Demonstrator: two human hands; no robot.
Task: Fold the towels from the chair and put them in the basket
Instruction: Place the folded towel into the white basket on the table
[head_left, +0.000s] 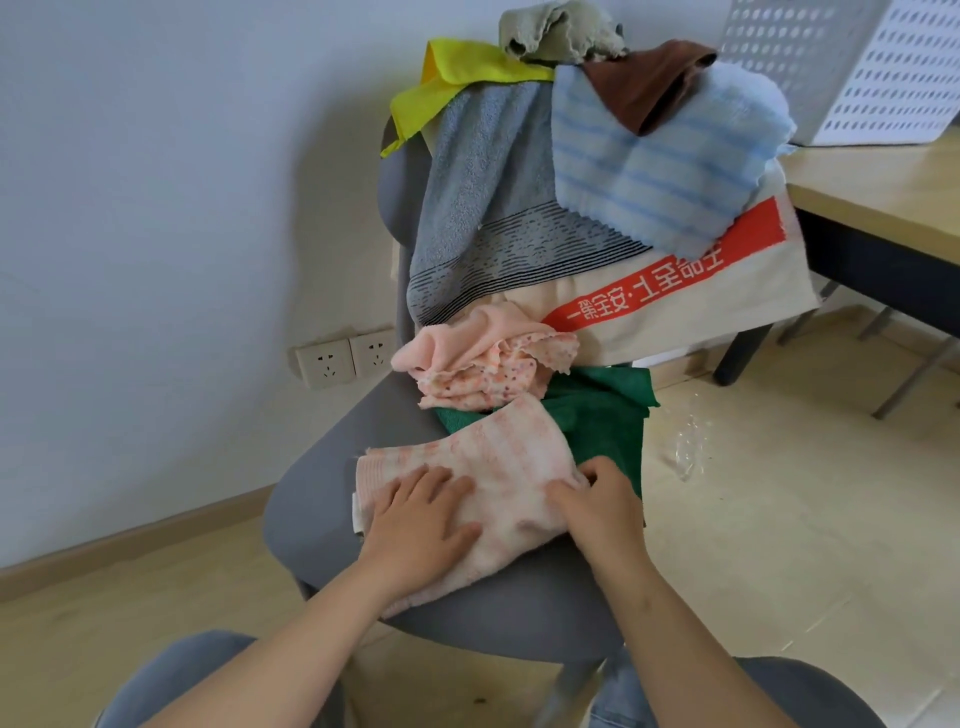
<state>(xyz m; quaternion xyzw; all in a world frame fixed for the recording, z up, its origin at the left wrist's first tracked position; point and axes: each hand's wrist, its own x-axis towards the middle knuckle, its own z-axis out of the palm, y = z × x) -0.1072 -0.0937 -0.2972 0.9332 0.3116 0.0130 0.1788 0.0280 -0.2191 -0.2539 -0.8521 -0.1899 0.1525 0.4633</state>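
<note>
Pressing flat with fingers spread, the left hand (421, 519) lies on the pale pink towel (498, 462). The right hand (605, 512) has its fingers curled over the towel's right edge, gripping the fold there. The towel is soft terry with faint ribbed bands and is doubled over on the front of the chair (311, 519), whose rounded seat is covered in smooth grey fabric.

Just behind the towel and partly under it lies a flat green cloth (602, 415). On that sits a crumpled peach cloth (483, 358) with orange speckles and a scalloped edge.

More towels hang over the chair's backrest:
- a beige towel (727, 306) with a red printed band
- a grey looped towel (478, 197) with black stripes
- a fluffy blue-striped cloth (654, 171)
- a brown cloth (649, 83)
- a smooth yellow cloth (457, 78)
- a bunched olive-grey towel (561, 26) at the top

To the right stands a light wooden desk (883, 197) on dark legs. On it is the white basket (893, 67), its walls perforated with small oval holes.

The floor (779, 545) is pale wood-look planking. The wall is plain bluish white, with two sockets (343, 358) set low above the skirting.
</note>
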